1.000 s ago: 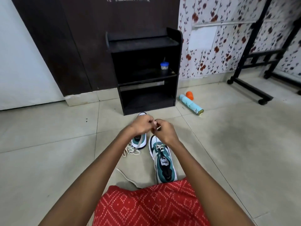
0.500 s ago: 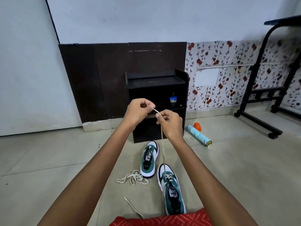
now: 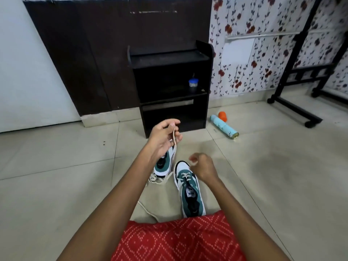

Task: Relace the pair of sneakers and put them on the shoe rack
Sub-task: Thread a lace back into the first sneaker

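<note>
The room has a floor of large pale beige tiles (image 3: 56,194) with thin grout lines, meeting a dark brown wall panel (image 3: 90,53), a white surface at the left and floral wallpaper (image 3: 243,31) at the right. A black shoe rack (image 3: 209,76) stands on the floor against the panel, its middle shelf holding a small blue-lidded jar (image 3: 193,84). Right of it a pale blue spray can (image 3: 224,128) lies on its side beside an orange cap (image 3: 222,116), and a black wheeled metal stand (image 3: 293,104) stands further right. Two teal-and-white sneakers sit on the tiles in front of the rack: the near sneaker (image 3: 190,191), partly laced, just ahead of the person's red patterned clothing (image 3: 178,240), and the far sneaker (image 3: 163,165) beside a loose lace (image 3: 154,180). The left hand (image 3: 164,139) is raised and pinches a beige shoelace (image 3: 175,141) that hangs down toward the sneakers. The right hand (image 3: 203,167) hovers over the near sneaker's toe with fingers curled and nothing visible in them.
</note>
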